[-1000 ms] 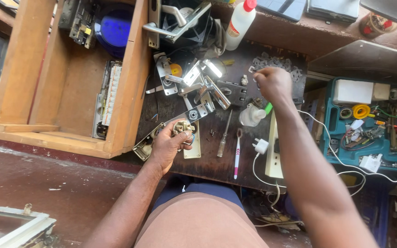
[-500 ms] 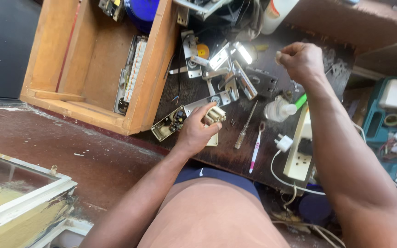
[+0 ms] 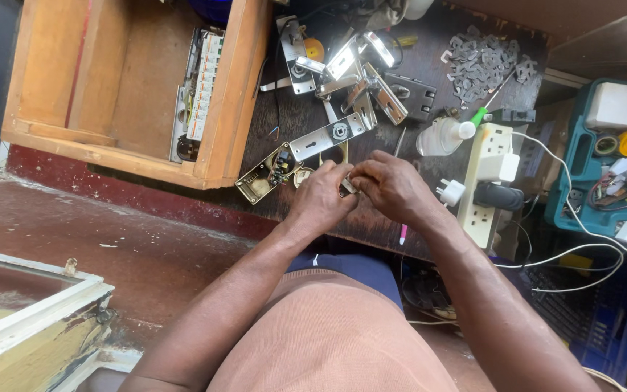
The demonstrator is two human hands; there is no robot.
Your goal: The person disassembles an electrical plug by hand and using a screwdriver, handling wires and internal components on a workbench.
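Now both hands, left point(image 3: 323, 196) and right point(image 3: 392, 187), pinching a small metal part point(image 3: 345, 189) between their fingertips.

Your hands are hemmed by shiny metal lock plates point(image 3: 342, 72) ahead, a wooden box point(image 3: 237, 94) left, and a white power strip point(image 3: 489, 174) right; only the table's near edge is free.

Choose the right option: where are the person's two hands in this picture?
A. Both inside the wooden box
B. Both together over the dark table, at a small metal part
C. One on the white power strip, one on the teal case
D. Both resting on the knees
B: the left hand and the right hand meet over the dark table, fingers closed around a small metal part between them.
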